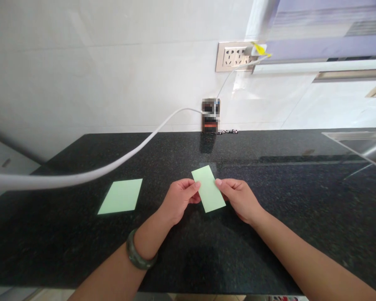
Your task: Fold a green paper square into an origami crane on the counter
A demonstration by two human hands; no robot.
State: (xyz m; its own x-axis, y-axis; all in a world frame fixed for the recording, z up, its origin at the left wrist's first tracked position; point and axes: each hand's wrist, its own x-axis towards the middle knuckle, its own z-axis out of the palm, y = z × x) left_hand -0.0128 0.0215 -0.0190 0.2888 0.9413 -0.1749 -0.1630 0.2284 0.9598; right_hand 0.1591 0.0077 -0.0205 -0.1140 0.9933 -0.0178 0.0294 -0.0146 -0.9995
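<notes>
A narrow rectangle of pale green paper (209,190) is held up over the dark counter, slightly tilted. My left hand (182,195) pinches its left edge, thumb on top and fingers behind. On the opposite edge my right hand (238,196) grips the same paper between thumb and fingers. Whether the paper is folded or a single layer I cannot tell. To the left of my left hand, a second, wider sheet of green paper (122,196) lies flat on the counter, touched by neither hand. A dark green bangle (138,253) circles my left wrist.
The black speckled countertop (269,251) meets a white tiled wall. A phone-sized, blurred-out object (210,116) leans there, with a white cable (128,156) crossing left. Sockets (235,57) are above; a metal sink (372,146) is at right.
</notes>
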